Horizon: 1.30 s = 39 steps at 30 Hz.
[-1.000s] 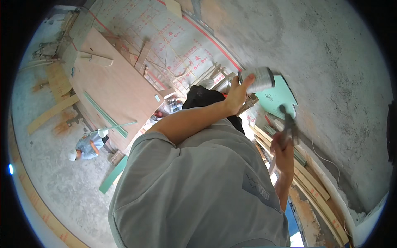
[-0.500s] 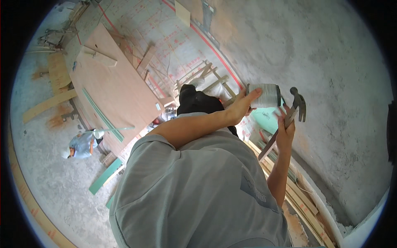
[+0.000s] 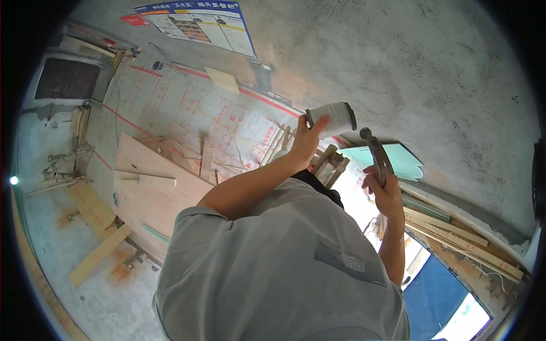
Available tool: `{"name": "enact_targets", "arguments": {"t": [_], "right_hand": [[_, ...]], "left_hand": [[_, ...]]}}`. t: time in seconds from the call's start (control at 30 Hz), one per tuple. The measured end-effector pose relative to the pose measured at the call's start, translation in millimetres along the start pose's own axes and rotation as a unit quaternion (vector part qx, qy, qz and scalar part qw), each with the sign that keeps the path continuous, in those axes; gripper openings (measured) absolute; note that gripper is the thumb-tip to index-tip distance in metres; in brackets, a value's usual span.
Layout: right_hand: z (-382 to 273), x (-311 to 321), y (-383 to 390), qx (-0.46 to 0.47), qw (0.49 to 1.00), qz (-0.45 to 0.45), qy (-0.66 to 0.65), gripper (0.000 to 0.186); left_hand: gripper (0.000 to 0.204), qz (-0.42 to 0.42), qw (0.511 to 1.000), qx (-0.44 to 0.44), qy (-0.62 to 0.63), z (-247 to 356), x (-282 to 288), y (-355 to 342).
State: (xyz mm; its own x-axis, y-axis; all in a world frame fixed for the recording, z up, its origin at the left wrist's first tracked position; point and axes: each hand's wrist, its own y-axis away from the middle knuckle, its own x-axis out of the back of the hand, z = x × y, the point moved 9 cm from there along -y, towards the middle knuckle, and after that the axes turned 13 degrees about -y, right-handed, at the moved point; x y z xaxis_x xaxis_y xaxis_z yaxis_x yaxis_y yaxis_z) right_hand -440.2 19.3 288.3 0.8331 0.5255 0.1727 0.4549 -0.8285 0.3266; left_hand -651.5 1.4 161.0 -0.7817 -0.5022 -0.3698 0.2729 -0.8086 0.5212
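My left hand (image 3: 308, 138) is closed round a pale spool (image 3: 334, 120), a ribbed whitish cylinder with dark ends, held out ahead of my chest with the thumb along its side. To its right, my right hand (image 3: 387, 196) grips a claw hammer (image 3: 377, 152) just below the metal head, which points up. Most of the handle is hidden from this angle. A gap separates the hammer head from the spool.
A large pinkish-brown board (image 3: 148, 196) lies to the left, with a wooden strip (image 3: 145, 179) on it. Timber lengths (image 3: 463, 241) rest along the wall at right, near a pale green sheet (image 3: 392, 159). A poster (image 3: 199, 25) hangs on the grey wall.
The view has tilted up, bringing the poster and a blue panel into sight. The spool and hammer have shifted left in the picture. The hammer handle no longer shows below my right hand.
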Motion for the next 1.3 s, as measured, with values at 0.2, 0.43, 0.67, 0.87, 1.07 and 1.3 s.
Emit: {"name": "enact_targets", "arguments": {"t": [0.2,0.43,0.67,0.87,1.07,1.3], "right_hand": [[-21.3,-2.2,3.6,0.034,0.988,0.064,0.136,0.008],[12.3,71.9,-20.3,0.126,0.928,0.218,0.275,0.012],[42.3,123.0,-48.3,0.083,0.933,0.188,0.296,0.009],[24.2,83.4,-84.4,0.107,0.935,0.093,0.324,0.006],[-6.8,20.4,-121.0,0.111,0.934,0.063,0.334,0.006],[-53.7,-87.3,-167.7,0.13,0.887,0.109,0.43,0.022]], "left_hand": [[0.082,-0.025,0.968,-0.057,-0.241,10.9,21.0,-10.8],[0.084,-0.198,0.847,0.052,-0.49,-9.2,16.1,19.6],[0.051,-0.226,0.949,0.182,0.124,-24.3,0.6,36.0],[0.057,-0.153,0.969,0.118,0.155,5.2,27.4,34.7],[0.055,-0.066,0.992,0.07,0.082,50.2,105.4,9.0],[0.044,-0.119,0.991,0.066,-0.009,126.5,213.0,-54.2]]}}
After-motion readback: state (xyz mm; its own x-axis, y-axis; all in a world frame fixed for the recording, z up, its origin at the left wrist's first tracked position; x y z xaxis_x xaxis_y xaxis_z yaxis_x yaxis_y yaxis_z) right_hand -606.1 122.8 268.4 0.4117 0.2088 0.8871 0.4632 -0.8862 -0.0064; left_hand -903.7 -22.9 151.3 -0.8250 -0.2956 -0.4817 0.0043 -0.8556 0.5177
